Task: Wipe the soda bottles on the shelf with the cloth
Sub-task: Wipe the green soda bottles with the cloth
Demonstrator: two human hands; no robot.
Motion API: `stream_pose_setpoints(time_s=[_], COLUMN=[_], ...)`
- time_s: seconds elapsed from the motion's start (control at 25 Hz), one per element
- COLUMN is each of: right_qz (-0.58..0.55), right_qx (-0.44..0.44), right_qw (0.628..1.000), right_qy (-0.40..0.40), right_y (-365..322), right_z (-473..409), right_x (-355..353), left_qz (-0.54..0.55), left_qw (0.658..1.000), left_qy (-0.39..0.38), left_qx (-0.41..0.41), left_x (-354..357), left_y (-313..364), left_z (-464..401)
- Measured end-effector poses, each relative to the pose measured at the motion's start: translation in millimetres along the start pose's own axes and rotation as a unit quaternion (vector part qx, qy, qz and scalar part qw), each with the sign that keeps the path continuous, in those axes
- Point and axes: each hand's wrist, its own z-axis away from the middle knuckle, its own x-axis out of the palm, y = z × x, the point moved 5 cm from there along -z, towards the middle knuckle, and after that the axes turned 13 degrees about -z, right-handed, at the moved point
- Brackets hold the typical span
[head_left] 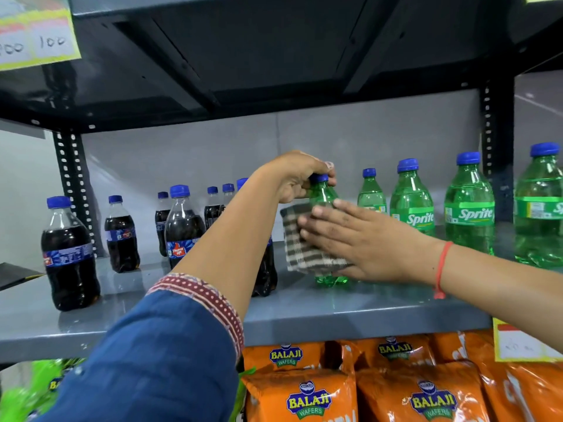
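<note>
Upright on the shelf (335, 309): green bottle (323, 196), long axis vertical. Left hand (297, 175) grip pinching its cap. Right hand (362, 239), fingers spread flat, pressing striped cloth (300, 248) against its side.

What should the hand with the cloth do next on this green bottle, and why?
Probably slide the cloth around the green bottle's body. The right hand presses it flat on the front only, while the left hand steadies the cap, so the other sides likely remain unwiped.
</note>
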Motion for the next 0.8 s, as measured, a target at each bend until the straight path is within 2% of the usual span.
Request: stream_pose_setpoints(time_s=[0.08, 0.12, 0.24, 0.36, 0.4, 0.52, 0.68, 0.8], right_qz=[0.017, 0.02, 0.04, 0.035, 0.023, 0.021, 0.042, 0.001], right_qx=[-0.054, -0.054, 0.003, -0.071, -0.068, 0.018, -0.085, -0.039], right_qw=[0.998, 0.998, 0.999, 0.997, 0.997, 0.999, 0.995, 0.999], right_qy=[-0.008, -0.004, 0.02, -0.001, 0.002, 0.027, -0.019, 0.008], right_y=[-7, -4, 4, -8, -2, 15, -9, 3], right_z=[0, 0, -2, 1, 1, 1, 6, 3], right_x=[4, 3, -3, 6, 4, -6, 1, -10], left_qz=[0.006, 0.007, 0.003, 0.0, 0.001, -0.001, -0.001, -0.005], left_qw=[1.0, 1.0, 1.0, 1.0, 1.0, 1.0, 1.0, 1.0], left_qy=[0.002, 0.001, 0.001, 0.004, 0.003, 0.002, 0.005, 0.001], left_qx=[-0.001, -0.001, -0.001, -0.001, -0.002, -0.005, -0.005, -0.005], left_x=[-1, -1, 0, 0, 0, 0, 0, 0], left_y=[0, 0, 1, 0, 0, -1, -1, 0], left_z=[0, 0, 0, 0, 0, -1, -2, -2])
